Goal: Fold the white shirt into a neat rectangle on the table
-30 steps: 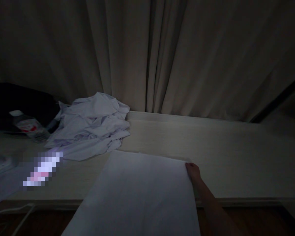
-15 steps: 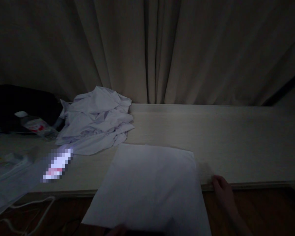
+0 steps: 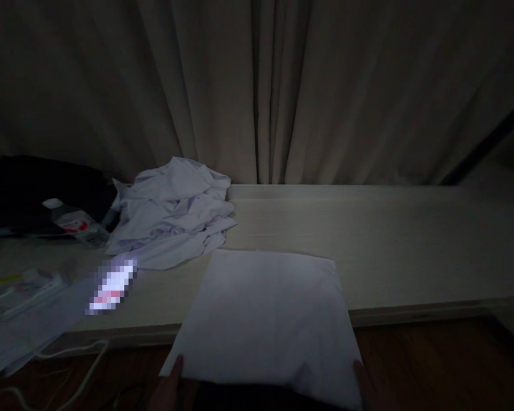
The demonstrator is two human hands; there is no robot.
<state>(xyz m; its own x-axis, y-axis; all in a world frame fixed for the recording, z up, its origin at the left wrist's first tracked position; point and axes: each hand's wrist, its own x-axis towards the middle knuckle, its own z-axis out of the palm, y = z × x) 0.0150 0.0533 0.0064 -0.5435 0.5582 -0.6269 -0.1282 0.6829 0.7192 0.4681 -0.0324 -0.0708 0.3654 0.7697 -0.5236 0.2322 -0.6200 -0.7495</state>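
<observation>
At the table edge (image 3: 411, 314), our left hand (image 3: 171, 385) and right hand (image 3: 368, 388) gripped the flattened cloth (image 3: 265, 319)'s near hem; the crumpled pile (image 3: 175, 211) remained unfolded.

- Right of the sheet (image 3: 265, 314), the table (image 3: 411, 251) lies bare up to the curtain (image 3: 325, 91).
- Left, crumpled cloth (image 3: 175, 211), bottle (image 3: 75, 220) and papers (image 3: 21, 308) crowd the surface.

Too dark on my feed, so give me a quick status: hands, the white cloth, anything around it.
Left hand and right hand at near corners of flat white cloth, grip unclear. Cloth overhangs table edge. Crumpled garment beyond, apart.
</observation>
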